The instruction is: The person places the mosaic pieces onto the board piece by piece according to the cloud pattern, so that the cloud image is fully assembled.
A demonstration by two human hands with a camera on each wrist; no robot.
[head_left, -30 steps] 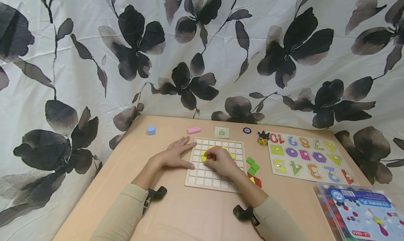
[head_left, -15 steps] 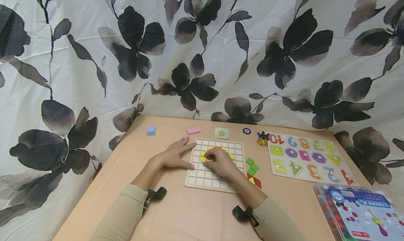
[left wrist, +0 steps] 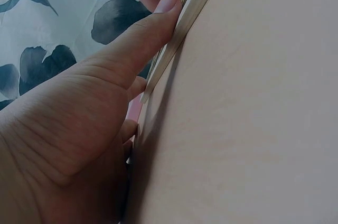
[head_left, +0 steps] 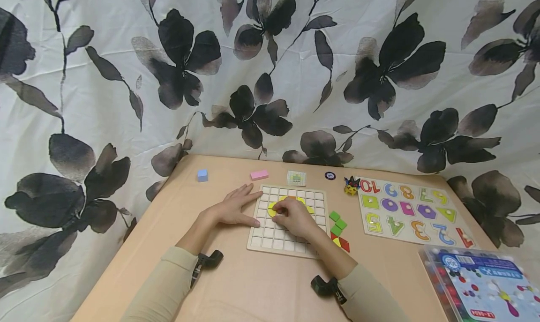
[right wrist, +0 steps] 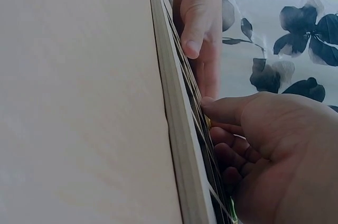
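Barely shifted since earlier: right hand (head_left: 295,217) curled, pinching yellow piece (head_left: 272,209) on grid board (head_left: 270,240); left hand (head_left: 233,208) flat, fingers straight, bracing board edge.

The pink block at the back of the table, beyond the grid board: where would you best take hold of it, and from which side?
Probably from above, pinching the pink block across its two long sides. It lies flat, low and oblong on the table, apart from the white card and the grid board, so finger and thumb have room on both sides. The left hand, flat beside the board, is nearest.
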